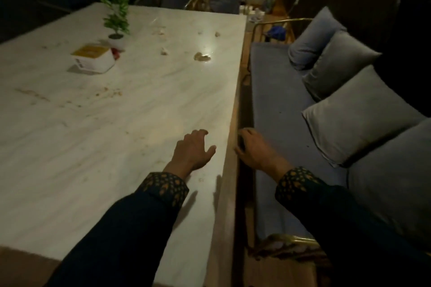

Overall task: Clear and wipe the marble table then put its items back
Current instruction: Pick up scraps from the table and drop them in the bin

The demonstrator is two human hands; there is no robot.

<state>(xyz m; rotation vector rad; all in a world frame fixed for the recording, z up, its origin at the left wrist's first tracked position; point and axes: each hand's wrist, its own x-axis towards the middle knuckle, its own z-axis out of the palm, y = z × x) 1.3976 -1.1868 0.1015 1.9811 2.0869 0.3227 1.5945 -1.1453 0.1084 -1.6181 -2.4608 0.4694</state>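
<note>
A: Where are the box [92, 59] and plant [116, 21] lying?

B: Toward the surface's [130, 109] far left corner, ahead-left of both hands.

A: Which is nearer?

B: The left hand [192, 150], hovering loosely spread, empty; the right hand [255, 150] is resting, relaxed, off the right edge.

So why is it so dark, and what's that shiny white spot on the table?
Head view: the room is dimly lit, so corners go black; the spot is lamp glare on the marble table; the hands cast soft shadows; the straight table edges bow from the wide lens.
</note>
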